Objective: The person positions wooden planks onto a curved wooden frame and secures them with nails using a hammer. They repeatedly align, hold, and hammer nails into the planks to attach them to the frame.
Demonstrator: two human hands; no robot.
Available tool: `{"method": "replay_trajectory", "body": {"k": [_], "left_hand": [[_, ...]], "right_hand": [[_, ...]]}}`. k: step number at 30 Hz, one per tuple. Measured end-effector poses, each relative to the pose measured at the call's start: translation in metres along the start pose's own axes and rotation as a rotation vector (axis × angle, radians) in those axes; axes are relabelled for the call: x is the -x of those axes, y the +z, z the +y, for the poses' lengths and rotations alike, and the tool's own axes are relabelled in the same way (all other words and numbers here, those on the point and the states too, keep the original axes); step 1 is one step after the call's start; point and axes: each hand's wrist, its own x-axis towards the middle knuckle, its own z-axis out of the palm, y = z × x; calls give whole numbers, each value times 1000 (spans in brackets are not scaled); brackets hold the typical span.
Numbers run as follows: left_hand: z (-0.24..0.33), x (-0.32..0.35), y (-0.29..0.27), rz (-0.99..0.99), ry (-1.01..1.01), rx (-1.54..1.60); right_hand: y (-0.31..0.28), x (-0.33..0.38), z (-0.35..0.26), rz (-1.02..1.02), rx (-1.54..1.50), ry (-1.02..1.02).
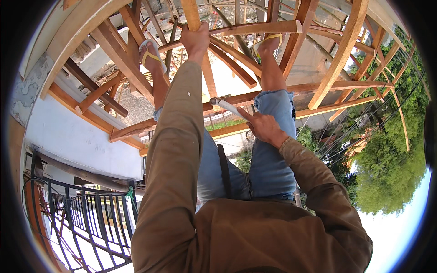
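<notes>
Timber (190,13): lt. brown, bare, squared, approx. upright in view; upper end cut off by top edge. Clasped low by L grip (195,42); whether it's continued below the fingers can't be told.

Tool (231,108): white, cyl. shaft w/ dark, blunt far end; exact type can't be told. Held in R grip (268,128), approx. mid-view, below & right of timber; shaft slanted, dark end pointed L & slightly up. Rear of shaft hidden by hand.
</notes>
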Motion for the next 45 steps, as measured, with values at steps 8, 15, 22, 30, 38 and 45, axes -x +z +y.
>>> {"method": "replay_trajectory", "body": {"k": [8,15,22,30,38,45], "left_hand": [[9,3,-3,21,22,-66],[-4,-3,2,39,115,-53],[-8,-4,2,24,117,-11],[-22,-11,3,-9,106,5],[-24,-17,0,-81,88,3],[-15,-14,10,-46,99,-27]], "right_hand": [[5,-61,65,-220,308,-396],[14,-97,78,-352,364,-698],[1,-132,90,-195,350,-670],[-18,-144,95,-43,332,-567],[-37,-165,106,89,330,-492],[-69,-183,124,231,321,-406]]}}
